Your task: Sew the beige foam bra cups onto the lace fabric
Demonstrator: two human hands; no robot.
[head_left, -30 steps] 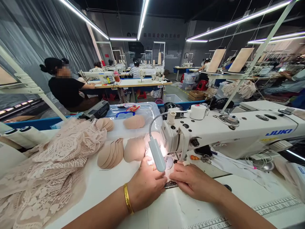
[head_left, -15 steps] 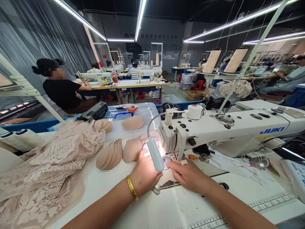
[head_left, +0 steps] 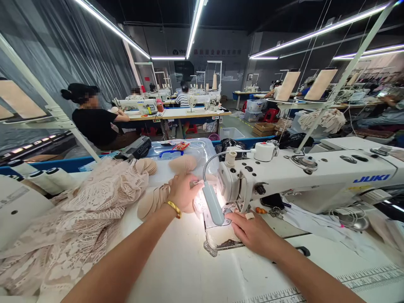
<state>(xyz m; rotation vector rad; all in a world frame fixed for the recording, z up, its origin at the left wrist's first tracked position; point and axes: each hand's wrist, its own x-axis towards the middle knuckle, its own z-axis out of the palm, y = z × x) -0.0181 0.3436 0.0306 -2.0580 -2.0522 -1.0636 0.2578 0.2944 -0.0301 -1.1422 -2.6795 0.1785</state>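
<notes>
Left fingers: curled around a beige bra cup (head_left: 186,206) at the near end of the fanned stack of cups (head_left: 153,201); grip closed on it, thumb side up, so one piece lifts free of the rest
Left hand (head_left: 183,191): raised just off the table, wrist bent back, gold bangle (head_left: 174,208) at the wrist; forearm runs diagonally from the lower left
Right fingers: flat and nearly straight, pressing pale fabric (head_left: 221,233) on the machine bed just beside the needle; not gripping, only pinning the piece so it stays lined up under the foot; a ring of tape shows on one finger
Right hand (head_left: 252,231): palm down, resting on the white table (head_left: 176,269); forearm comes in from the lower right
Sewing machine (head_left: 303,176): white JUKI head over the fabric; its gooseneck lamp (head_left: 213,204) hangs between the two hands and lights the needle area
Lace (head_left: 72,227): heaped to the left, within reach
Clear bin lid (head_left: 189,153): behind the cups, more cups lying on it
Co-worker (head_left: 94,120): seated at the next row, well apart
</notes>
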